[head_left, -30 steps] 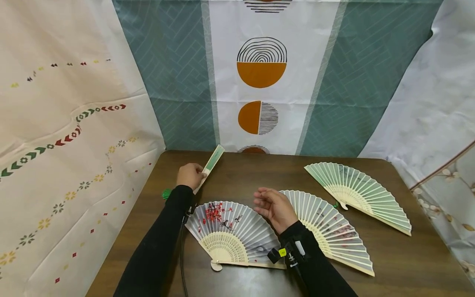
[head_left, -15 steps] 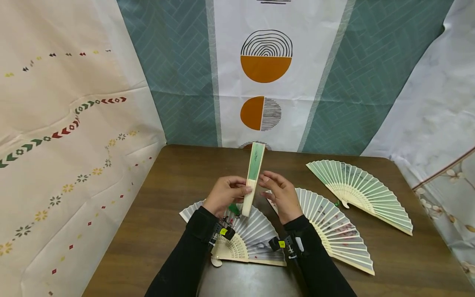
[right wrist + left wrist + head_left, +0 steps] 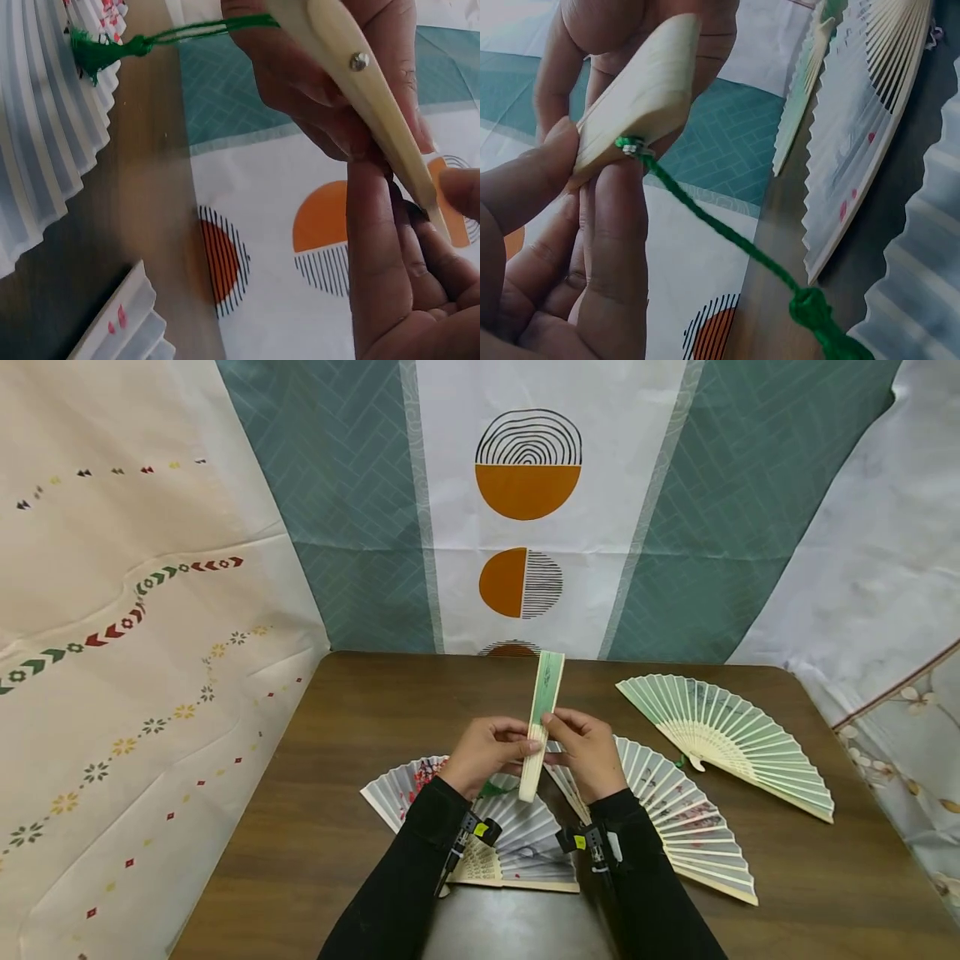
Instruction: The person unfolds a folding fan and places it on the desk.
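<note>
I see my left hand [image 3: 487, 752] and right hand [image 3: 588, 750] pinching the closed fan [image 3: 542, 722] between them, its long axis upright, seemingly tilted slightly away.

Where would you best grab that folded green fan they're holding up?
Probably at the bare slats near the pivot, pinching its flat sides from left and right, as the left hand and right hand do. The folded fan stands nearly upright, narrow and stiff there.

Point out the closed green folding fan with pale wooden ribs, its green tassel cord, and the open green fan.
closed green folding fan [image 3: 545, 697], head view, green upper half
green tassel cord [image 3: 727, 232], left wrist view, mid-cord
open green fan [image 3: 738, 739], head view, pleated leaf
</note>
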Available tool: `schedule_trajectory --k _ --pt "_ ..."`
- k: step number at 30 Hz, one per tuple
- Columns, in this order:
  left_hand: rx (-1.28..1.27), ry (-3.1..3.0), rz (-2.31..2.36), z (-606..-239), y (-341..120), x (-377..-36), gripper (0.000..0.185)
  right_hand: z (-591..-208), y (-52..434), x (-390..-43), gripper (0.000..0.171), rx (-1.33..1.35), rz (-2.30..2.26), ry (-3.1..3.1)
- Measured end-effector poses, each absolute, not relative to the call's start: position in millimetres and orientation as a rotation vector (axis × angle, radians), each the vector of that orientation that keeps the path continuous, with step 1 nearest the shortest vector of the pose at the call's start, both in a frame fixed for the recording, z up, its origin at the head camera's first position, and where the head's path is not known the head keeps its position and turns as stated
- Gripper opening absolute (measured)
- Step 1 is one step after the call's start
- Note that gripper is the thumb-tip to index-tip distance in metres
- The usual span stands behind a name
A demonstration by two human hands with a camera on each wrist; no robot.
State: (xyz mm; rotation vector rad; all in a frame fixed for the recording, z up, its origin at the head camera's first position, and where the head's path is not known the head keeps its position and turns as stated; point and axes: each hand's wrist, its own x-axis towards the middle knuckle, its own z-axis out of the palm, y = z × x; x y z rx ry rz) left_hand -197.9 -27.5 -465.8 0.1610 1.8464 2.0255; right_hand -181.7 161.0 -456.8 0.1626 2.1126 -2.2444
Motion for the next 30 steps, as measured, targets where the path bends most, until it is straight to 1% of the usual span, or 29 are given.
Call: schedule_trajectory --k 9,17,25,30 --pt "0.140 1.938 2.011 -463.4 -24.0 -198.6 0.025 -455.7 163.0 -183.4 0.037 0.124 -2.197 2.105" --pt "0.132 1.990 1.954 -462.7 -21.5 -199.6 0.020 -457.2 165.4 -185.7 0.034 0.174 -2.175 2.100" --pt "0.149 1.993 1.955 -463.6 -22.2 -200.7 0.021 -459.0 162.5 -186.9 0.024 0.238 -2.249 2.029" --pt "0.079 1.999 2.022 -464.9 -25.9 -201.6 0.019 -460.3 163.3 -186.9 0.016 0.332 -2.342 1.955"
